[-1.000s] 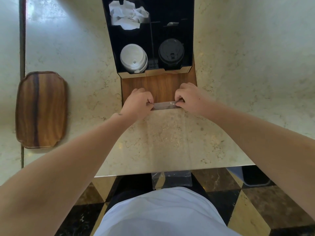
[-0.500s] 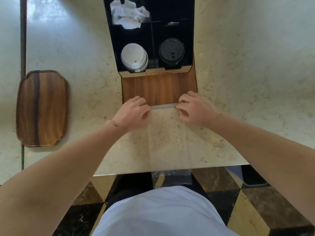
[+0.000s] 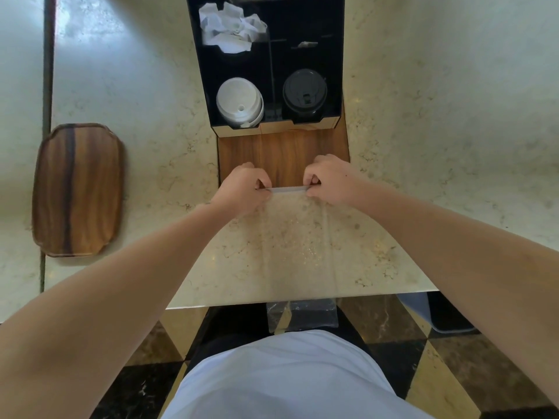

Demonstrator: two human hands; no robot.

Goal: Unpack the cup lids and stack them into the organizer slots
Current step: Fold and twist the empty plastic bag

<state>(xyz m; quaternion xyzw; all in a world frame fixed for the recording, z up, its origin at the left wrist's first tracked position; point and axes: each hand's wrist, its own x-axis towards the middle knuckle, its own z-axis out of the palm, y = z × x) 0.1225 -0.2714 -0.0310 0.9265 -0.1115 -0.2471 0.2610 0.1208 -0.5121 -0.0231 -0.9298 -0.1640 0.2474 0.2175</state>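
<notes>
A clear plastic bag [image 3: 298,252] lies flat on the marble counter and hangs over its near edge. My left hand [image 3: 242,190] pinches the left end of the bag's top strip, and my right hand [image 3: 331,181] pinches the right end, with the strip stretched between them. Just beyond my hands stands the black organizer [image 3: 332,55] on its wooden base [image 3: 282,149]. Its near left slot holds a stack of white lids [image 3: 240,101]. Black lids [image 3: 305,91] fill the near right slot. No lids show inside the bag.
Crumpled white paper [image 3: 231,27] sits in the organizer's far left slot. A wooden tray [image 3: 78,189] lies on the counter to the left. The counter's near edge [image 3: 230,303] runs just below the bag, with tiled floor beneath.
Both hands went from fingers laid flatter on the bag to curled, pinching the top strip's ends, and shifted slightly away from me.
</notes>
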